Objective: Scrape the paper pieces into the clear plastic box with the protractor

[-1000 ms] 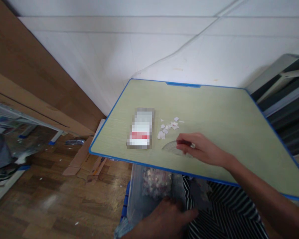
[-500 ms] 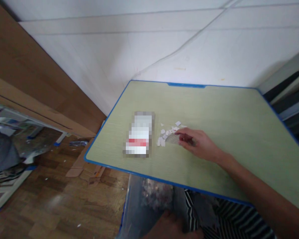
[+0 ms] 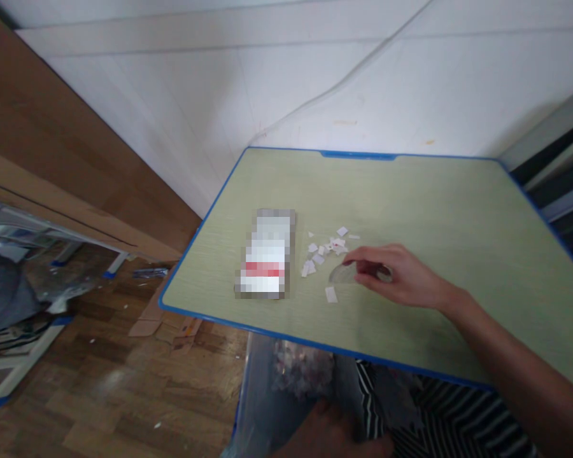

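My right hand (image 3: 391,270) is closed around a clear, round, see-through piece (image 3: 342,274), just above the table's left-middle part. A curved edge of it shows beside my fingers; whether it is a lid or a shallow cup I cannot make out. Small white paper pieces (image 3: 337,244) lie scattered beyond and left of this hand. One separate piece (image 3: 331,294) rests nearer the front, below the clear item. Under the table's front edge is my left hand (image 3: 322,432), dim and partly cut off; its fingers are mostly hidden.
The green table (image 3: 434,210) has a blue rim and stands against a white wall. A pixelated flat object (image 3: 267,253) lies left of the paper pieces. Beneath the front edge is a bin (image 3: 262,381) with crumpled clear material (image 3: 303,369). Cardboard (image 3: 148,316) lies on the floor.
My right hand has moved slightly right and toward me with the clear piece. One paper piece now lies apart near the front. My left hand has barely moved.
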A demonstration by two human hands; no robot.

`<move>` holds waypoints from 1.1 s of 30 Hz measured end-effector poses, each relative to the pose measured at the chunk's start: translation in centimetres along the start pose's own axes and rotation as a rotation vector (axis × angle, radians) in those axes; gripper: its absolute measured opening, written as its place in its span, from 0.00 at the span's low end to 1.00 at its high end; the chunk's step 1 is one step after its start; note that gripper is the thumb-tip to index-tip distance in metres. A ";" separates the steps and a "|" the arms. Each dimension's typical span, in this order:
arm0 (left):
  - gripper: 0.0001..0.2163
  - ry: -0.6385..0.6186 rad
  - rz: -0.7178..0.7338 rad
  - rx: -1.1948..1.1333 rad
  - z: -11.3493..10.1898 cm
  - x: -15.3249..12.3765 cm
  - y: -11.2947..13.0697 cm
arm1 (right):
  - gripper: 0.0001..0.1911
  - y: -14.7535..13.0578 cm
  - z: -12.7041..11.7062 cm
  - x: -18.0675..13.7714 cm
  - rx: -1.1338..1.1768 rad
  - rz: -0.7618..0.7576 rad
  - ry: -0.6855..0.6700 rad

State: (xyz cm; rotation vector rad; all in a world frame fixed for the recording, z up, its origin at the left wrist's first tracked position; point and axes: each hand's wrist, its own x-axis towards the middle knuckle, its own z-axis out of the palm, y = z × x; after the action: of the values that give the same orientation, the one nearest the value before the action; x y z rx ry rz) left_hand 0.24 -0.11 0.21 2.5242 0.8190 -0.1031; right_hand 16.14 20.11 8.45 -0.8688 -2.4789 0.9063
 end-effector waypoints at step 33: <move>0.17 0.041 0.000 0.015 0.5 -0.3 0.1 | 0.12 -0.4 1.8 0.9 -0.033 0.088 0.001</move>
State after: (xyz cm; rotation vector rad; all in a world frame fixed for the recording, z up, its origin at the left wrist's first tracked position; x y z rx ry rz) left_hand 0.09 -0.62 -0.12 2.5479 0.8371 -0.0579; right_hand 14.36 19.66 7.50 -0.9965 -2.4785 0.8959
